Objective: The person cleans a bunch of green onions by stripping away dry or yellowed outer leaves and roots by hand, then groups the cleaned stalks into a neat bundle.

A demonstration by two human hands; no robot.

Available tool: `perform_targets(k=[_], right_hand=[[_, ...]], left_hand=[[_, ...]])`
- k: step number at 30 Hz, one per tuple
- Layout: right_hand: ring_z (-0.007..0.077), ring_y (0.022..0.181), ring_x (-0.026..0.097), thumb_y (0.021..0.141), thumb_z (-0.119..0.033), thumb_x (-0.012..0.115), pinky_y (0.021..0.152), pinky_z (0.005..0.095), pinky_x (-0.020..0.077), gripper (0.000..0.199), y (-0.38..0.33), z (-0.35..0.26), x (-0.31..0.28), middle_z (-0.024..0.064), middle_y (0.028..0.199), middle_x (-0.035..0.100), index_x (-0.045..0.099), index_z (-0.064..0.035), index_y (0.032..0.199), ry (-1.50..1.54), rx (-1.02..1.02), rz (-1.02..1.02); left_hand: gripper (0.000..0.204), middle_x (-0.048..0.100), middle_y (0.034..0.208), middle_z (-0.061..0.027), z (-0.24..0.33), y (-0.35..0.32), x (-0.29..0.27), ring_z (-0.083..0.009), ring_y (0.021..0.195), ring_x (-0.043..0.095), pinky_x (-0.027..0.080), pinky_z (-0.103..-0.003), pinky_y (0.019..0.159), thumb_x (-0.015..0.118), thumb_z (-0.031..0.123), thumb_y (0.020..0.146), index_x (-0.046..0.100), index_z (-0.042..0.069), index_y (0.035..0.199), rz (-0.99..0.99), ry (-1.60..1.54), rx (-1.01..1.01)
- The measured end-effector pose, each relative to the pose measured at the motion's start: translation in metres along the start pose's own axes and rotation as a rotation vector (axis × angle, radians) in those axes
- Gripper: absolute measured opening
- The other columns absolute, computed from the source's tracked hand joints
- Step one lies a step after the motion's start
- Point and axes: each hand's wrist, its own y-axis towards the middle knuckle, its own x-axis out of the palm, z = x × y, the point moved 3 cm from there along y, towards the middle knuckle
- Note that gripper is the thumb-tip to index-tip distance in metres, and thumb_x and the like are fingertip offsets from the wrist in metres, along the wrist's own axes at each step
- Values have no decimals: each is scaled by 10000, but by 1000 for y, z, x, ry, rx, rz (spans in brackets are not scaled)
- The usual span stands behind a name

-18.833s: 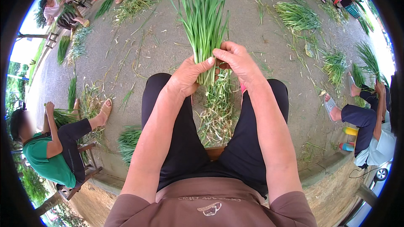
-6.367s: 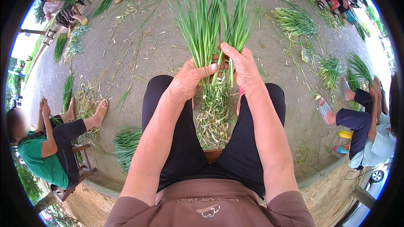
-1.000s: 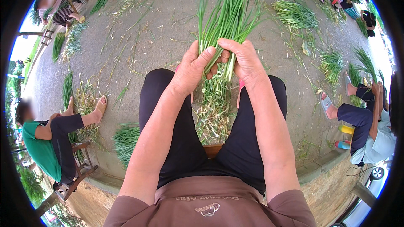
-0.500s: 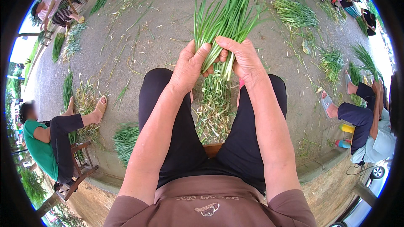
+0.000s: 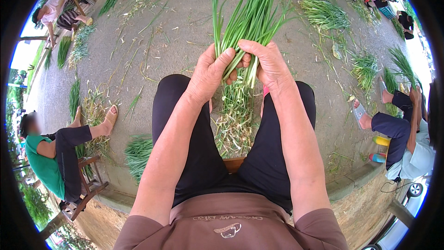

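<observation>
A bunch of long green chives [image 5: 255, 14] is held between both hands above my knees, pale stem ends toward me and leaves pointing away. My left hand [image 5: 208, 71] pinches stems on the bunch's left side, thumb on top; a few leaves there stand apart from the rest. Around the right side closes my right hand [image 5: 272, 67], its thumb across the stems. The fingers of both hands meet under the bunch and are partly hidden. Below, between my knees, lies a pile of loose trimmings [image 5: 233, 120], green and yellowed.
More chives [image 5: 138, 155] lie on the ground by my left knee, and another heap [image 5: 326, 14] is at the far right. A person in green [image 5: 44, 157] sits on a wooden chair at left; a person in light blue [image 5: 414, 157] sits at right, holding chives. Scraps litter the pavement.
A few leaves at the left of the bunch have drawn together and separated from the rest. My hands have barely shifted. At the far left, a seated person's arm has reached lower.
</observation>
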Motion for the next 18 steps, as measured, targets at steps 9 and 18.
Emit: perform_targets(k=[9,18], right_hand=[[80,499,524,740,-99,720,466,209,455,166,1,3,-7,14,667,591,623,-39,861,-29,46,71],[93,497,512,771,-100,691,477,232,442,140,2,6,-5,9,662,582,605,-41,864,-118,-5,111]], left_hand=[[243,590,815,-13,-4,3,0,-83,628,528,442,-219,550,488,274,958,540,59,1059,1,6,9],[225,588,825,0,-11,4,-5,-60,619,519,434,-212,530,529,254,943,534,55,1049,-2,-12,16]])
